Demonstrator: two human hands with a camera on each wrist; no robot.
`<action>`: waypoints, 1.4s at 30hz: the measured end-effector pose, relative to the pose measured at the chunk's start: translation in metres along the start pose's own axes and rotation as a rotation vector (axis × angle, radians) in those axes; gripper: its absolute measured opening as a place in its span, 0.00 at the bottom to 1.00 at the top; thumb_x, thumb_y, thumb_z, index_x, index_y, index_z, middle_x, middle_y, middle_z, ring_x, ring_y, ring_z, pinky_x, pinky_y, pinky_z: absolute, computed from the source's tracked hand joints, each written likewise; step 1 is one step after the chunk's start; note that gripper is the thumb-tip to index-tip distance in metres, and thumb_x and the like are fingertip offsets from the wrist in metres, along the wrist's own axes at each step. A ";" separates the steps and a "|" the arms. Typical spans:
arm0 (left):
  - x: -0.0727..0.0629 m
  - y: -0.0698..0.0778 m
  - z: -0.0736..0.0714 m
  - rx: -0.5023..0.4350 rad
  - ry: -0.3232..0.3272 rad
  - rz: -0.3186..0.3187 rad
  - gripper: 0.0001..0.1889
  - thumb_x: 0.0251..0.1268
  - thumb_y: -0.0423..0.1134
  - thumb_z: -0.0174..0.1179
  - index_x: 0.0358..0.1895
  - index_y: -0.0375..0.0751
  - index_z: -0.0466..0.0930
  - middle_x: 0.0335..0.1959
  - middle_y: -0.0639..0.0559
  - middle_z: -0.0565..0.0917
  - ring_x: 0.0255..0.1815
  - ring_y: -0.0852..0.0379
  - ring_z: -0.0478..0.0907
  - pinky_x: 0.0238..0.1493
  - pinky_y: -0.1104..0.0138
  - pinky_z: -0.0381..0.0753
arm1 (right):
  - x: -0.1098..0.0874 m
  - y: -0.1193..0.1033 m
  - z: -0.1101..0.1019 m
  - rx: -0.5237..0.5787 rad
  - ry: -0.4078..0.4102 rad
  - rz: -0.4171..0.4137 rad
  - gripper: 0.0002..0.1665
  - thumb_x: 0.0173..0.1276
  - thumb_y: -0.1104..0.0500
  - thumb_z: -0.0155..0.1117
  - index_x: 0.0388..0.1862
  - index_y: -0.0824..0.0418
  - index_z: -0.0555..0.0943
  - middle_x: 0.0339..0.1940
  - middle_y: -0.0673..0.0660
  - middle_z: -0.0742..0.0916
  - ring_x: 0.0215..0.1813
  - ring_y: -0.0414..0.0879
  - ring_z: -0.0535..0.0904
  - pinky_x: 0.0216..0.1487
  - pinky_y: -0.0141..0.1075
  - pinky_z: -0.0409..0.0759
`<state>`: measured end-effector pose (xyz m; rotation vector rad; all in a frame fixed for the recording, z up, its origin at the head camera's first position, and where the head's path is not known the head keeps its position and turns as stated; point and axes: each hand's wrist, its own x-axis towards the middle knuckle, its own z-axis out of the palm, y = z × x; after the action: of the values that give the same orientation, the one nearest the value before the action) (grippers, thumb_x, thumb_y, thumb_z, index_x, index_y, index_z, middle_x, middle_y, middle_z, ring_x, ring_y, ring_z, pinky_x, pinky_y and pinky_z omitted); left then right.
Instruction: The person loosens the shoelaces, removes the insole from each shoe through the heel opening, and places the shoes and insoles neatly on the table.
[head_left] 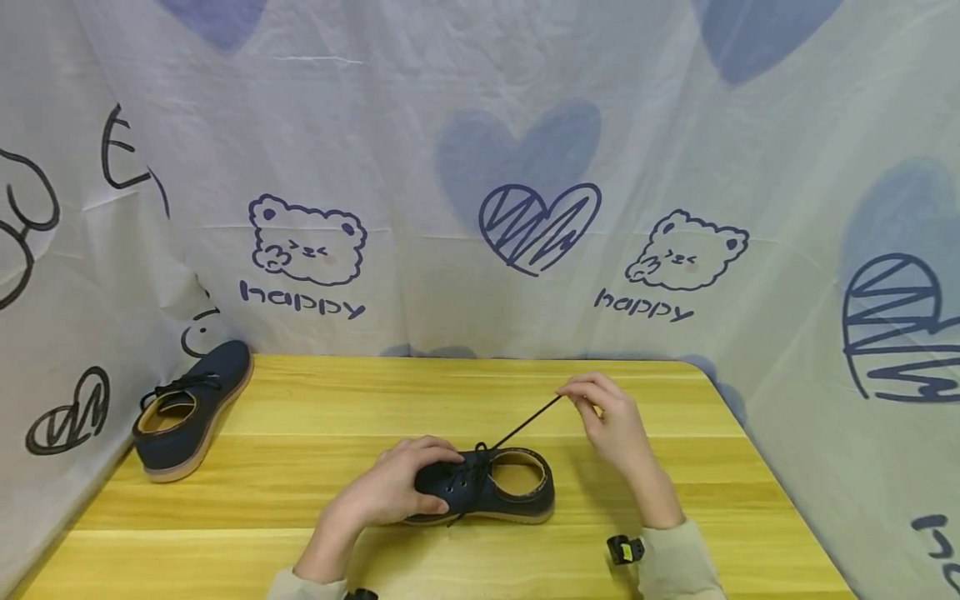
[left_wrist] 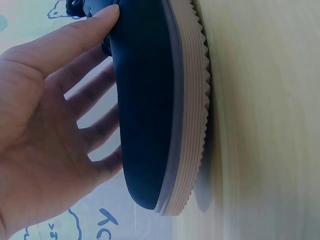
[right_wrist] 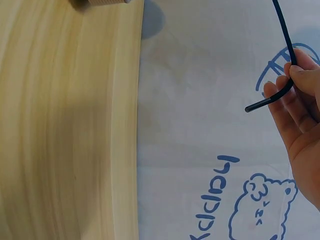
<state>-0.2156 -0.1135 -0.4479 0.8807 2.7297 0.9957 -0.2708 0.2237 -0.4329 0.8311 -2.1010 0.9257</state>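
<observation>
A dark navy lace-up shoe [head_left: 501, 503] stands upright on the table, its toe to the left and its opening to the right. My left hand [head_left: 393, 483] grips the toe part, thumb on the near side and fingers over the far side. In the left wrist view the thumb presses the dark upper [left_wrist: 145, 110] above a ridged tan sole [left_wrist: 192, 100]. Up to the right, my right hand [head_left: 613, 423] pinches a black shoelace [head_left: 525, 422], drawn taut from the shoe. The lace's tip [right_wrist: 257, 105] sticks out past the fingers in the right wrist view. Another lace end hangs over the shoe's near side.
A matching navy shoe [head_left: 197, 408] with black laces stands at the table's left edge. Behind the yellow wooden table [head_left: 420, 400] hangs a white cloth [head_left: 420, 275] printed with hearts and bears; it also lines both sides.
</observation>
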 end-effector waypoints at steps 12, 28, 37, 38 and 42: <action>0.000 0.001 0.000 -0.002 0.001 -0.006 0.30 0.54 0.40 0.79 0.64 0.48 0.83 0.67 0.49 0.79 0.68 0.38 0.72 0.67 0.32 0.63 | 0.000 0.003 -0.007 -0.015 0.027 0.013 0.16 0.63 0.82 0.67 0.41 0.65 0.89 0.42 0.56 0.89 0.42 0.52 0.86 0.47 0.21 0.80; 0.000 0.001 0.001 -0.003 -0.006 -0.018 0.30 0.55 0.40 0.79 0.64 0.48 0.83 0.67 0.49 0.79 0.68 0.38 0.72 0.69 0.33 0.62 | -0.003 0.010 -0.017 -0.062 0.036 0.074 0.16 0.63 0.82 0.67 0.40 0.65 0.89 0.42 0.57 0.88 0.42 0.52 0.86 0.47 0.18 0.78; 0.000 0.000 0.001 0.002 -0.004 -0.012 0.30 0.54 0.39 0.79 0.63 0.48 0.83 0.66 0.49 0.79 0.68 0.38 0.72 0.68 0.33 0.62 | -0.004 0.013 -0.020 -0.062 0.046 0.086 0.16 0.63 0.82 0.67 0.40 0.65 0.89 0.42 0.58 0.88 0.42 0.52 0.86 0.47 0.18 0.77; 0.000 0.000 0.001 0.001 -0.005 -0.013 0.30 0.54 0.39 0.79 0.63 0.48 0.83 0.66 0.49 0.79 0.68 0.38 0.72 0.68 0.33 0.62 | -0.005 0.013 -0.020 -0.064 0.047 0.092 0.15 0.63 0.81 0.67 0.40 0.65 0.89 0.42 0.58 0.88 0.43 0.52 0.85 0.47 0.18 0.77; 0.000 0.000 0.001 0.001 -0.011 -0.017 0.30 0.55 0.39 0.79 0.64 0.48 0.83 0.67 0.49 0.79 0.68 0.38 0.72 0.68 0.34 0.63 | -0.006 0.014 -0.022 -0.073 0.048 0.112 0.15 0.64 0.81 0.67 0.41 0.65 0.89 0.42 0.58 0.88 0.43 0.51 0.85 0.48 0.17 0.77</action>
<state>-0.2150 -0.1132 -0.4484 0.8590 2.7243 0.9842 -0.2713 0.2507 -0.4313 0.6536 -2.1436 0.9115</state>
